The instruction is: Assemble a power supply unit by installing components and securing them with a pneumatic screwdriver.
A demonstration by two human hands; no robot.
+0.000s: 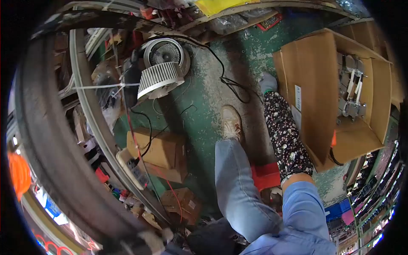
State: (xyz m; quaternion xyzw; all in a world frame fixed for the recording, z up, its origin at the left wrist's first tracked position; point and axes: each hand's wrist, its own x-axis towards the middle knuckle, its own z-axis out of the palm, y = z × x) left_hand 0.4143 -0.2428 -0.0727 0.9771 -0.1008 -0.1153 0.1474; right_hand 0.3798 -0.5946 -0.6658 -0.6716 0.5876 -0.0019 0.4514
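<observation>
My right hand (267, 82), in a grey glove with a dark flowered sleeve cover behind it, reaches to the left edge of a large open cardboard box (312, 85). Its fingers look curled in against that edge, though the box side partly hides the grip. Inside the box, at the right, lie several metal fittings with white rods (352, 91). Low in the picture, a smeared pale shape beside the dark bench edge seems to be my left hand (155, 242). Motion blur hides its fingers.
A white fan (163, 63) with its grille stands on the green floor, and a black cable (223, 68) trails from it. Closed cartons (155, 151) and a power strip (129, 168) are at left. A red stool (265, 175) is by my legs. A metal-framed bench (46, 127) borders the left.
</observation>
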